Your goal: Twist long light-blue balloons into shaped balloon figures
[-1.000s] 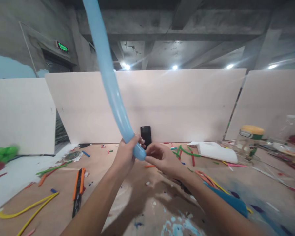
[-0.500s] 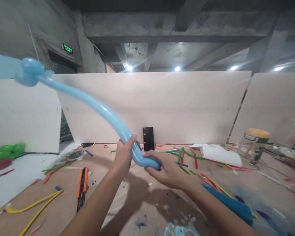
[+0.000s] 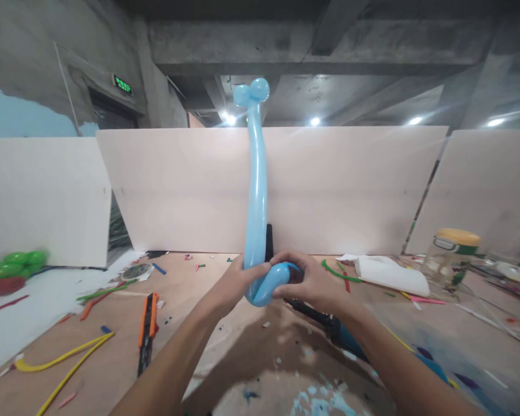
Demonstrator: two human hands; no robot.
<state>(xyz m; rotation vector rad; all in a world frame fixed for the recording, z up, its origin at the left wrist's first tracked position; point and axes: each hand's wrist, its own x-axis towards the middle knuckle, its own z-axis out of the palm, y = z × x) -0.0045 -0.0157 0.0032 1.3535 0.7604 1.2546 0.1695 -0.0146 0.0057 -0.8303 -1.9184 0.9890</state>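
A long light-blue modelling balloon (image 3: 257,179) stands nearly upright in front of me, with small round bubbles twisted at its top. Its lower end bends up to the right in a hook. My left hand (image 3: 238,281) is closed round the balloon just above the bend, thumb across it. With curled fingers my right hand (image 3: 309,280) grips the short hooked end near its thin blue tail. Partly hidden behind the balloon and my right hand is a black phone (image 3: 269,240) leaning on the white board.
An orange utility knife (image 3: 148,332) and yellow uninflated balloons (image 3: 65,355) lie at left. Green balloons (image 3: 19,263) sit far left. A blue-bodied pump (image 3: 346,338) lies under my right forearm. At right are a paper roll (image 3: 392,276) and a yellow-lidded jar (image 3: 450,260). White boards (image 3: 351,190) stand behind.
The balloon has swung from leaning far left to nearly upright. Its lower end is bent more sharply, and my right hand has moved slightly right. The pump's black nozzle now shows.
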